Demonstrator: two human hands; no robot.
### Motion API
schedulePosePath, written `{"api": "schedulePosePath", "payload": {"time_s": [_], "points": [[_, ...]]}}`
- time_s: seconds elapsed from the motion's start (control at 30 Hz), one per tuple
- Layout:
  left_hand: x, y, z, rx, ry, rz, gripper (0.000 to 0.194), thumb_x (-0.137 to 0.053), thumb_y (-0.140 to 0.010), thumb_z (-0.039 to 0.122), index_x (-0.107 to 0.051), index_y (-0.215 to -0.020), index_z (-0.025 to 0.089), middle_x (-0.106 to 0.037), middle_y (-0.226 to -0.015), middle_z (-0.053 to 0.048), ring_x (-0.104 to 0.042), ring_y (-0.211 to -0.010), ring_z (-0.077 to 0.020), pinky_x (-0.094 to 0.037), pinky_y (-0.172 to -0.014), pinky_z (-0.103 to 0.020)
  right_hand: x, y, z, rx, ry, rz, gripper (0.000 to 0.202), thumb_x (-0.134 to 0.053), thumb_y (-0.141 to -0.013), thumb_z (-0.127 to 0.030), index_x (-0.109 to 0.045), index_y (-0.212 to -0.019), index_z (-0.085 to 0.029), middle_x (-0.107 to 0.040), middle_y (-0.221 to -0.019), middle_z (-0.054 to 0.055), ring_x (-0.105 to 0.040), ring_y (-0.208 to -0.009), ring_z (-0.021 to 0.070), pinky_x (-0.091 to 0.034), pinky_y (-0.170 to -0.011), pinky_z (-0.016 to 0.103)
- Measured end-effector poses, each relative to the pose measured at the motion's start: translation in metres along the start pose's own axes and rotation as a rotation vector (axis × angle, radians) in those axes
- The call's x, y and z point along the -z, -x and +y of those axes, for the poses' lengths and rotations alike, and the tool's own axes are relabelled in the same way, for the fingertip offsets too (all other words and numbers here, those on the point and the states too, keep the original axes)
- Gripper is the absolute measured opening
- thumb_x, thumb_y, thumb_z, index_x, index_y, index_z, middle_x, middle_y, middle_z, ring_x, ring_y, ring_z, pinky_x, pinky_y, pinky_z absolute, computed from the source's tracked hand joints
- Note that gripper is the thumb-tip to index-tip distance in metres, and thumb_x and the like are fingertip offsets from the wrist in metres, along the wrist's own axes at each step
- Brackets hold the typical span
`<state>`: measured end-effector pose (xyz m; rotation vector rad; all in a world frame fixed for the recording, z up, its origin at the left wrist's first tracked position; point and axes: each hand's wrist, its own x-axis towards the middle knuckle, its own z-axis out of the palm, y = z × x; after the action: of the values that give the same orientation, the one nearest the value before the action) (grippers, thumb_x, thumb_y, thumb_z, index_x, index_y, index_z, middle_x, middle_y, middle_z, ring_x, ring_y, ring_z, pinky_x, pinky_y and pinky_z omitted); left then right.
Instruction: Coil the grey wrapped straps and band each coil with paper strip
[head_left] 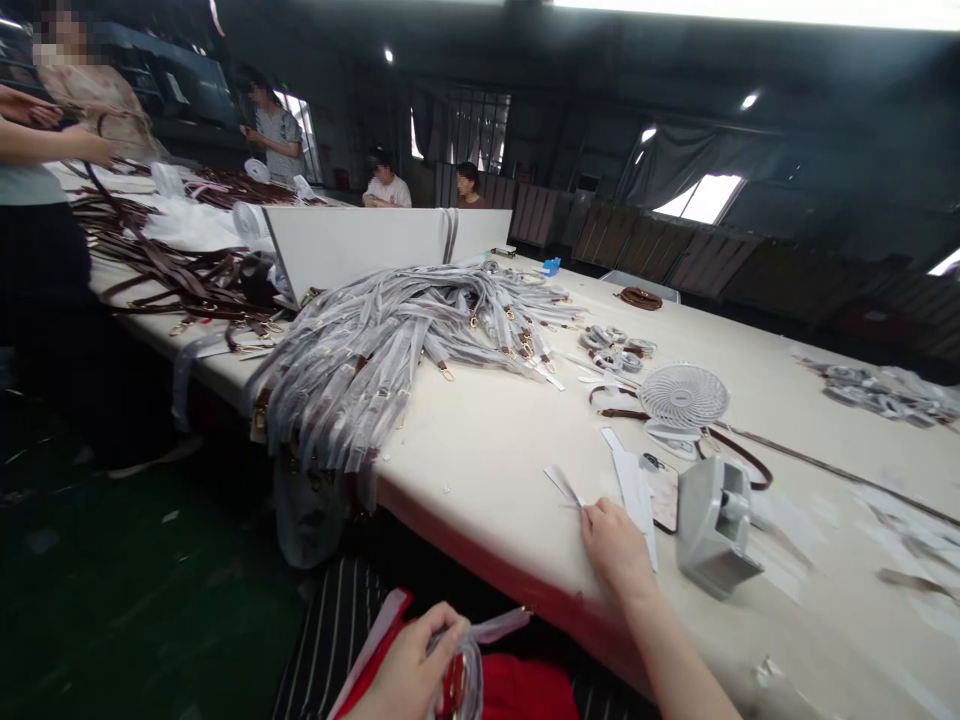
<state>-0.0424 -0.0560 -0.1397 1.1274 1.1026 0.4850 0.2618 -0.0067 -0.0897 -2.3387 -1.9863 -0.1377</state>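
My left hand (416, 660) is low in the view, over my lap, its fingers closed around a coiled strap (471, 675) in a clear grey wrap with gold-coloured hardware. A loose wrapped end of the strap sticks out to the right. My right hand (615, 545) is at the table's near edge, pinching a thin white paper strip (562, 486). More white paper strips (631, 480) lie just beyond that hand. To its right are a phone (663, 497) and a grey tape dispenser (709, 540). Red cloth (525, 685) covers part of my lap.
A large heap of wrapped straps (405, 330) hangs over the table edge at left, before a white divider board (360, 245). A white round fan (684, 393) stands behind the dispenser. Wrapped coils (615, 350) lie farther back. A co-worker (37, 190) stands at far left; others are behind.
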Motion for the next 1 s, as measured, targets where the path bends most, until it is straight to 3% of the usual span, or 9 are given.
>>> {"api": "schedulePosePath", "payload": {"time_s": [0.17,0.33,0.47,0.57,0.7,0.87,1.0], "points": [[-0.001,-0.001,-0.003,-0.033,-0.016,0.001,0.052,-0.049,-0.078,0.073,-0.051,-0.081,0.021,-0.05,-0.05,0.007,-0.044,-0.039,-0.0101,-0.031,-0.041,-0.021,0.0,-0.009,0.01,-0.04,-0.015,0.042,0.017,-0.049,-0.089,-0.015,-0.065,-0.085,-0.016,-0.068,-0.086,0.01,-0.065,-0.083,0.0246,-0.045,-0.073,0.033],[0.004,0.004,0.0,-0.019,-0.034,-0.007,0.047,-0.05,-0.082,0.068,-0.052,-0.083,0.021,-0.051,-0.051,0.007,-0.047,-0.041,-0.011,-0.033,-0.042,-0.021,0.024,0.002,0.003,-0.041,-0.145,0.109,0.029,-0.034,-0.097,-0.023,-0.058,-0.11,-0.016,-0.067,-0.106,0.013,-0.066,-0.093,0.0244,-0.049,-0.08,0.034],[0.012,0.011,0.002,0.019,0.035,-0.017,0.045,-0.048,-0.084,0.066,-0.052,-0.089,0.021,-0.056,-0.053,0.005,-0.054,-0.047,-0.0133,-0.041,-0.046,-0.023,0.047,0.036,-0.029,0.182,-0.403,-0.112,0.034,-0.034,-0.099,-0.035,-0.055,-0.124,-0.026,-0.071,-0.11,0.005,-0.068,-0.1,0.0232,-0.051,-0.085,0.035],[0.015,0.014,-0.003,0.025,0.093,0.011,0.047,-0.046,-0.084,0.067,-0.053,-0.09,0.021,-0.059,-0.055,0.004,-0.054,-0.047,-0.0134,-0.043,-0.047,-0.024,0.052,0.062,-0.054,0.244,-0.479,-0.294,0.038,-0.032,-0.099,-0.046,-0.065,-0.106,-0.028,-0.074,-0.105,0.004,-0.068,-0.097,0.0259,-0.05,-0.082,0.038],[0.014,0.016,-0.006,0.071,0.145,0.04,0.044,-0.046,-0.085,0.065,-0.051,-0.087,0.022,-0.056,-0.053,0.006,-0.052,-0.043,-0.0123,-0.04,-0.042,-0.023,0.053,0.086,-0.076,0.164,-0.52,-0.372,0.034,-0.044,-0.092,-0.051,-0.064,-0.08,-0.026,-0.073,-0.079,0.002,-0.067,-0.073,0.0237,-0.046,-0.065,0.033],[0.016,0.017,0.001,0.027,0.09,0.022,0.04,-0.046,-0.087,0.06,-0.053,-0.087,0.02,-0.056,-0.056,0.005,-0.054,-0.046,-0.0126,-0.041,-0.046,-0.024,0.066,0.099,-0.094,0.246,-0.459,-0.441,0.024,-0.055,-0.085,-0.04,-0.06,-0.068,-0.026,-0.068,-0.065,-0.001,-0.064,-0.062,0.0208,-0.039,-0.058,0.03],[0.019,0.019,0.01,-0.072,-0.13,0.054,0.036,-0.044,-0.091,0.051,-0.06,-0.088,0.018,-0.064,-0.074,0.0,-0.059,-0.068,-0.0148,-0.047,-0.065,-0.027,0.069,0.104,-0.109,0.328,-0.301,-0.419,0.021,-0.057,-0.083,-0.031,-0.057,-0.063,-0.025,-0.068,-0.062,0.0,-0.064,-0.06,0.0207,-0.033,-0.055,0.031]]}}
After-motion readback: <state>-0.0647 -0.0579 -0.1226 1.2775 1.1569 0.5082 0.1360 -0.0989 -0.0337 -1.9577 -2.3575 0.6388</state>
